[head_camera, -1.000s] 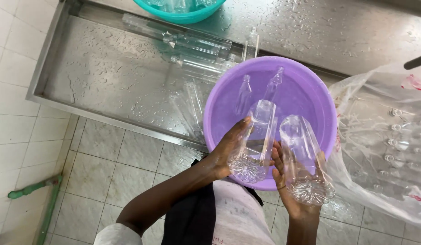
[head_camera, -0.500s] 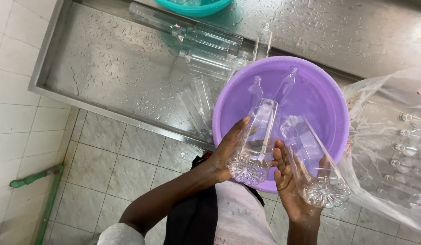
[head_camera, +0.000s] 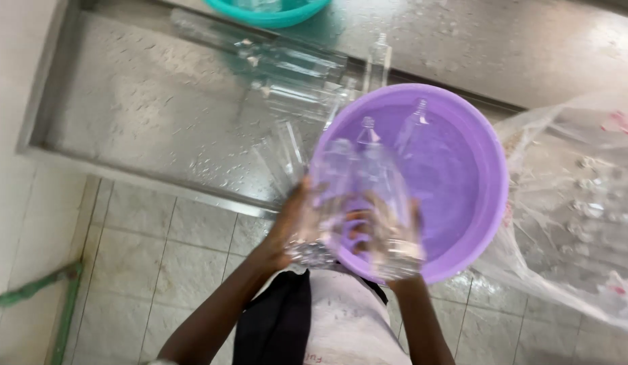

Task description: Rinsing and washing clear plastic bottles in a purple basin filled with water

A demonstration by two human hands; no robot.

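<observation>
The left hand (head_camera: 294, 226) has its fingers wrapped around the base of a clear plastic bottle (head_camera: 331, 192), and the right hand (head_camera: 395, 233) grips a second clear bottle (head_camera: 385, 203) the same way (both are blurred, so the exact finger placement is hard to read). The 2 bottles lie side by side, nearly touching, necks pointing away from the fingers over the near rim of a purple basin (head_camera: 463, 182). Beyond the fingertips, 2 more small bottles (head_camera: 412, 125) sit inside the basin. To the right of the right fingers lies a clear plastic bag (head_camera: 584, 203). Past the left fingers, several clear bottles (head_camera: 294, 74) lie on the wet steel worktop (head_camera: 145, 115), with a teal basin (head_camera: 270, 13) farthest off.
</observation>
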